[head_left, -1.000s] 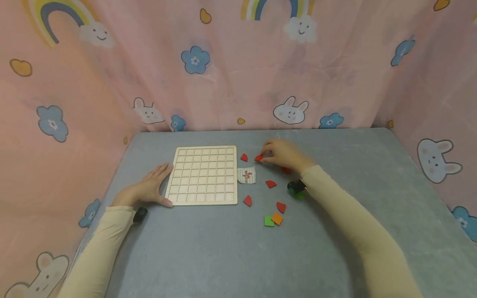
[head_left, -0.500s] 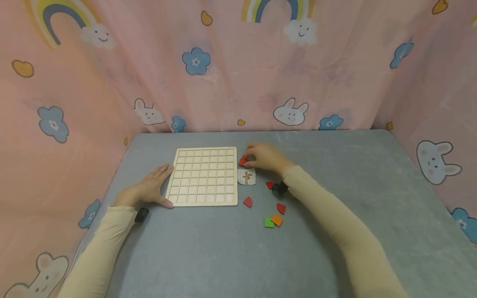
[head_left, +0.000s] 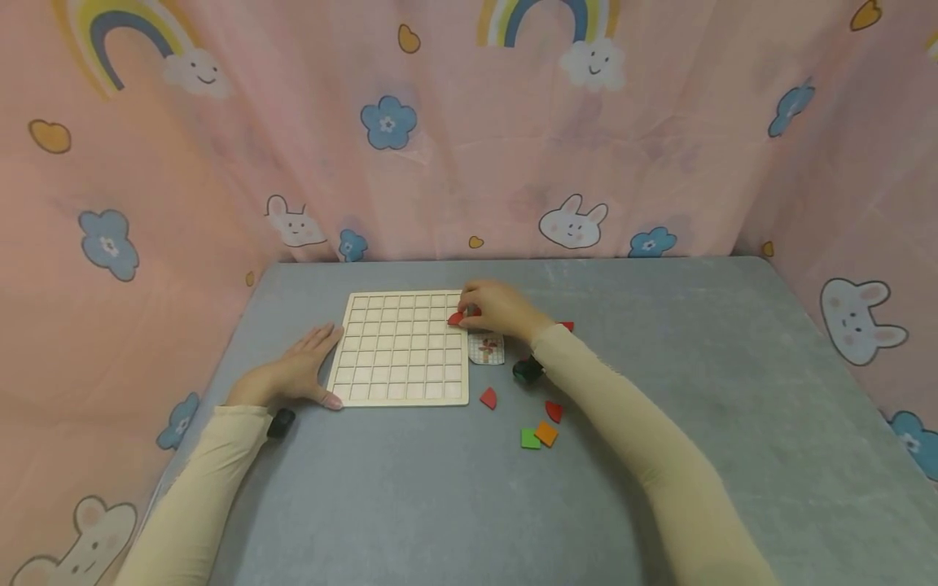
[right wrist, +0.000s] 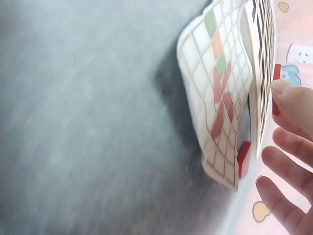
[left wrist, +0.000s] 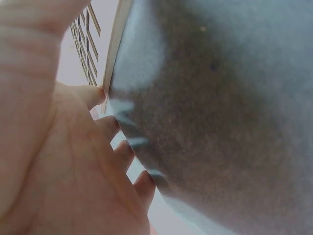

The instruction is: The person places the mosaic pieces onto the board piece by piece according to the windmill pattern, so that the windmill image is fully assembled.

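A square wooden grid board [head_left: 396,358] lies on the grey table. My left hand [head_left: 293,373] rests at its left edge, fingers spread, thumb by the near corner; in the left wrist view, fingertips meet the board's rim [left wrist: 116,46]. Over the board's upper right squares, my right hand [head_left: 501,311] pinches a red quarter-circle tile [head_left: 455,320] between thumb and finger. The right wrist view shows that tile edge-on [right wrist: 276,90], the other fingers loosely spread. Beside the board's right edge is a paper pattern card [head_left: 487,350] with a gridded pinwheel picture. Another red tile [right wrist: 244,159] lies behind the card.
Nearer me lie two red quarter-circle tiles, one by the board [head_left: 488,398] and one further right [head_left: 554,412]. A green square tile [head_left: 530,439] touches an orange square tile [head_left: 545,434]. Another red tile [head_left: 567,326] shows behind the right sleeve. A pink patterned curtain [head_left: 454,163] surrounds the table.
My right hand has moved left from the tiles right of the card to above the board's right side, carrying a red tile. My left hand stays at the board's edge.
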Motion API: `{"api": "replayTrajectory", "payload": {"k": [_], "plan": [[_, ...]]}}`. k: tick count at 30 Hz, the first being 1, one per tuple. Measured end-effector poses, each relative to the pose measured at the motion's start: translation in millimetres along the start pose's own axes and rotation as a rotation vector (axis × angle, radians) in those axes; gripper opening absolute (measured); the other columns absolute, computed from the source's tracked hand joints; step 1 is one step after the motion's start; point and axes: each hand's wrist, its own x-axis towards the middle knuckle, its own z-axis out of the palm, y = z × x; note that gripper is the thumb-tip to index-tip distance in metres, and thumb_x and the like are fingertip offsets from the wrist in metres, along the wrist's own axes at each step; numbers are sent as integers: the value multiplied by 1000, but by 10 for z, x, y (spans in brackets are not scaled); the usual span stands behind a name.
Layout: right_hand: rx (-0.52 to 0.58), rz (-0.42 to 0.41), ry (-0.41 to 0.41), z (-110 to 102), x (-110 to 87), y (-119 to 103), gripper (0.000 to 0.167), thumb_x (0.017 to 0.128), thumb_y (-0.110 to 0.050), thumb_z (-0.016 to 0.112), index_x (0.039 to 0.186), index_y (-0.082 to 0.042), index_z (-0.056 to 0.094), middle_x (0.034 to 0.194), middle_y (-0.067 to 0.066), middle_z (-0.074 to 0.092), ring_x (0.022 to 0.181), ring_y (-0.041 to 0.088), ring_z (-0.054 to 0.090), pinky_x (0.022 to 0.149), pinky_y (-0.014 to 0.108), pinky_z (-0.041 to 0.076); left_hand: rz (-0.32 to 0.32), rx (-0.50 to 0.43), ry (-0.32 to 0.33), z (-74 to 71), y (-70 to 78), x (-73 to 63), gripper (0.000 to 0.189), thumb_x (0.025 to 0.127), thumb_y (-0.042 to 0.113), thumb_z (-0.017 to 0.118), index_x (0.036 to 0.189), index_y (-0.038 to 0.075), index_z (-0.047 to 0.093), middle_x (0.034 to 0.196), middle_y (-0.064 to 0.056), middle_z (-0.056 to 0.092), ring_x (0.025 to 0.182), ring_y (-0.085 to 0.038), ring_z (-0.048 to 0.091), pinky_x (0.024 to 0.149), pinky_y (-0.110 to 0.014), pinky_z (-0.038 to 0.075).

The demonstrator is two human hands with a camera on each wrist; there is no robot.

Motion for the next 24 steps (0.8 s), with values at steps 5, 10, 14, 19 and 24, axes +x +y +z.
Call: {"api": "replayTrajectory", "payload": {"k": [5, 10, 14, 19, 24], "plan": [[4, -1, 7, 39, 60, -46, 23, 91, -34, 71, 104, -15, 75, 110, 0, 66, 89, 16, 61, 82, 33, 54, 0, 1, 1, 15, 3, 11, 142, 56, 53, 89, 157, -1, 7, 164, -31, 2, 151, -51, 3, 122, -65, 9], [28, 6, -8, 60, 128, -91, 25, 93, -33, 69, 109, -15, 75, 114, 1, 66, 94, 17, 64, 85, 35, 55, -4, 2, 1, 26, -16, 14, 142, 55, 52, 90, 157, -1, 7, 163, -31, 2, 151, -52, 2, 122, -65, 9], [44, 1, -5, 93, 192, -118, 25, 93, -34, 68, 110, -16, 75, 111, -1, 65, 91, 14, 64, 83, 33, 55, -4, 4, 3, 24, -21, 9, 143, 55, 54, 89, 158, -1, 6, 164, -31, 2, 151, -51, 2, 122, -65, 9], [49, -20, 11, 151, 270, -139, 22, 93, -34, 69, 108, -19, 76, 106, -3, 65, 86, 11, 62, 78, 30, 54, -10, -1, 0, 22, -29, 9, 143, 55, 54, 89, 158, 0, 6, 164, -30, 1, 151, -51, 1, 122, -65, 9], [51, -18, 28, 173, 331, -182, 24, 93, -33, 70, 109, -17, 75, 106, -2, 65, 86, 12, 62, 78, 30, 54, 0, -21, -1, 21, -22, 1, 144, 54, 55, 88, 158, 0, 6, 164, -30, 1, 151, -51, 0, 122, -65, 9]]}}
